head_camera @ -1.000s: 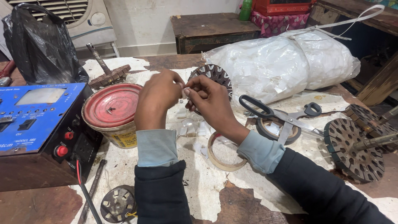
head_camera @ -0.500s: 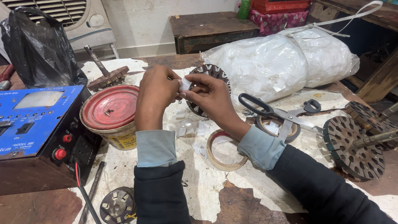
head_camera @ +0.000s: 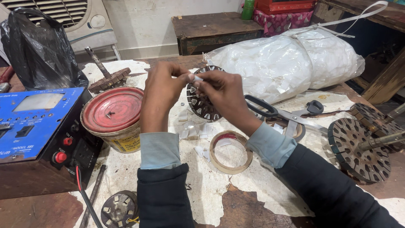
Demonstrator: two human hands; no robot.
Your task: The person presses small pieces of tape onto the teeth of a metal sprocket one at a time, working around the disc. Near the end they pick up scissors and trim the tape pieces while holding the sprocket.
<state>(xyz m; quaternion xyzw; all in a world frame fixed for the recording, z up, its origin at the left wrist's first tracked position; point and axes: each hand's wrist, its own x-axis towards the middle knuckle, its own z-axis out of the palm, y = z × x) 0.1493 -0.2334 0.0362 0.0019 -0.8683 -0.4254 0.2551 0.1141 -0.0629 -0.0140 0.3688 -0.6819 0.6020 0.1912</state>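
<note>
Item 1: my left hand [head_camera: 162, 90], raised over the bench, thumb and forefinger pinched together on the left end of a small white paper slip [head_camera: 197, 78].

Item 2: my right hand [head_camera: 225, 95], same height, fingertips closed on the slip's right end. Both hands clamped on it, tips nearly touching. Slip's long axis ran approx. left-right between the two pinches; too small to tell if folded.

Item 3: slotted stator core [head_camera: 203, 101], dark metal ring w/ teeth, lay on the bench directly below and just behind the hands, partly hidden by my right hand. Slip sat above its upper rim, not touching that I could see. Right hand was the nearer of the two to the core; left hand stood off to its left side.

Item 4: tape roll [head_camera: 230, 152], flat on the bench, near my right wrist.

Item 5: red-lidded tin [head_camera: 113, 114], just left of my left forearm.

Item 6: scissors [head_camera: 280, 114], black handles, blades closed, right of the core.

Item 7: blue test box [head_camera: 36, 122], far left, red knobs on front.

Item 8: second core on a shaft [head_camera: 356, 145], far right, well apart.

Item 9: white plastic bundle [head_camera: 287, 63], behind, tied w/ strip.

Item 10: cut paper bits [head_camera: 192, 128], scattered under the hands.
</note>
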